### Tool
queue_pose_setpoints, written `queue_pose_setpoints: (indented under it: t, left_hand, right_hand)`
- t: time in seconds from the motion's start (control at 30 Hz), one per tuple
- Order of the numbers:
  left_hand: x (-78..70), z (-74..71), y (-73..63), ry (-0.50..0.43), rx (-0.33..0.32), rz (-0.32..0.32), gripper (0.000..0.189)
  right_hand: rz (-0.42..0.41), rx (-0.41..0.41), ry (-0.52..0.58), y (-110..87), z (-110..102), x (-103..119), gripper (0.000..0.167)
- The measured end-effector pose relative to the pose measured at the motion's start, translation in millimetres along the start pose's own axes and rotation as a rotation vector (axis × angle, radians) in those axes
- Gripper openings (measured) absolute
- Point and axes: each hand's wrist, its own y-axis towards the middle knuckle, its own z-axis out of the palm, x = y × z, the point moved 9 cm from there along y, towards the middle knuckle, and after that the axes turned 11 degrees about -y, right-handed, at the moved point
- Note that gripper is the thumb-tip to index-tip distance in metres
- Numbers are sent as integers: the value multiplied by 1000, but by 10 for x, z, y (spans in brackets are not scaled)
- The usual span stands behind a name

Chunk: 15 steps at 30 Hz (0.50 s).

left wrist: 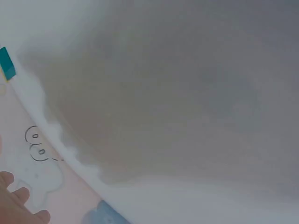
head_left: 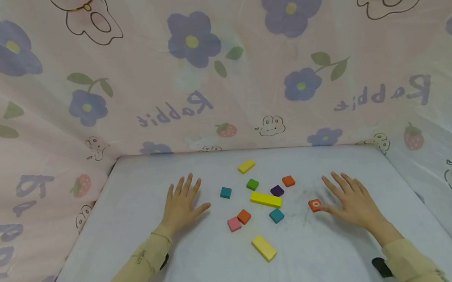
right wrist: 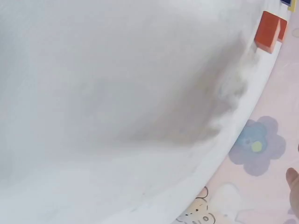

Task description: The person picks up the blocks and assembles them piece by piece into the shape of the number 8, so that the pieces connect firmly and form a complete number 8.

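I had the left hand [head_left: 183, 207] over the desk [head_left: 207, 268], fingers spread wide, near a teal block [head_left: 225, 192]; and across, the right hand [head_left: 352, 203] splayed its fingers too, thumb tip right at an orange block [head_left: 314, 205]!

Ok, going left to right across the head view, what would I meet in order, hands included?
Left hand, left teal block, green block, right teal block, farthest orange block, ring-marked orange block, right hand.
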Motion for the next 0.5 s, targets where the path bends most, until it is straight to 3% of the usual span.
queue_pose_setpoints:
  t: [0.27,0.5]
  left_hand:
    - [-292,-89,143,-66,-112,111,62]
    - [-624,52,277,-135,-43,145,48]
  right_hand:
    - [-58,-139,-3,184,-181,185,75]
    - [-33,-103,79,367,-173,472,52]
